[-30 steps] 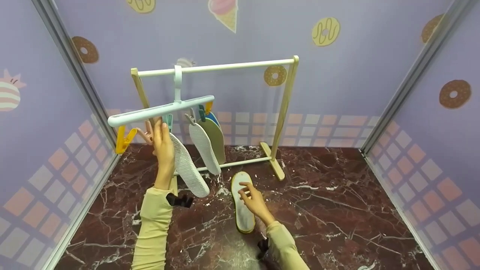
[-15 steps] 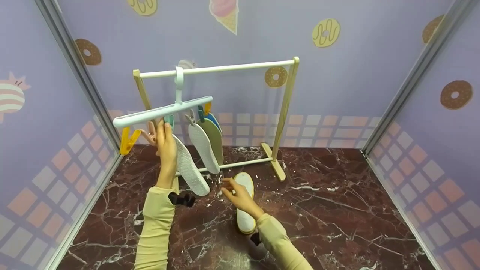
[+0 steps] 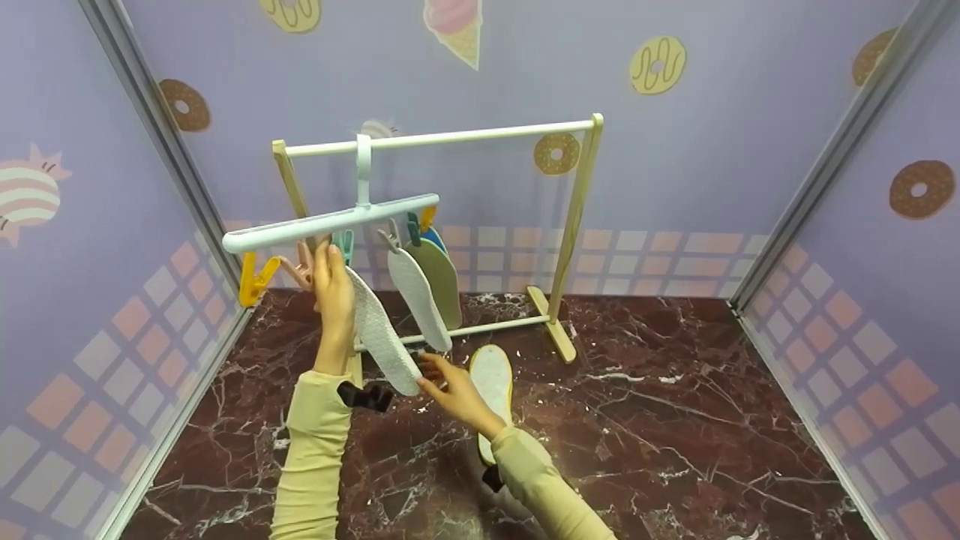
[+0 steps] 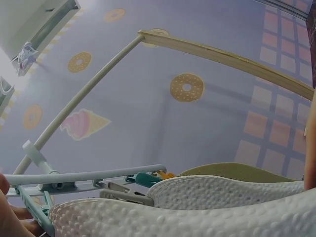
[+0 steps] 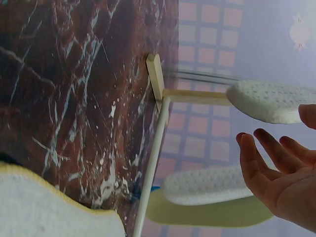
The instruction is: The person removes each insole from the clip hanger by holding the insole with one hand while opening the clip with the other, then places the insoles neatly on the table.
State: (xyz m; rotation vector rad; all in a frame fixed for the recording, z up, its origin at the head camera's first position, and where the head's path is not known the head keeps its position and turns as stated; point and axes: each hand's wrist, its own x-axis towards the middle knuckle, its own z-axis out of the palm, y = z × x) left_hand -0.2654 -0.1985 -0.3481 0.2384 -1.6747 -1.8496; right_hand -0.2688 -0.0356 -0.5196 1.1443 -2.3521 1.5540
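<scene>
My left hand (image 3: 334,300) is raised under the pale hanger (image 3: 300,226), its fingers about the teal clip (image 4: 33,210) at the top of the nearest white dimpled insole (image 3: 381,337). That insole slants down to the right from the clip. At its lower end is my right hand (image 3: 463,396), the thumb close to the insole's edge and the other fingers spread apart, as the right wrist view shows. Whether the thumb touches it is unclear. Behind hang a second white insole (image 3: 420,296) on a grey clip (image 4: 126,194) and an olive insole (image 3: 441,285).
The hanger hooks over a wooden rack (image 3: 480,135). A yellow clip (image 3: 256,281) and a pink clip (image 3: 296,270) hang at its near end. A blue insole (image 3: 435,238) shows at the far end. A yellow-edged white insole (image 3: 491,375) lies on the marbled surface (image 3: 675,420).
My right hand has moved left from over the yellow-edged insole to the lower end of the hanging white one. My left hand has stayed at the clip.
</scene>
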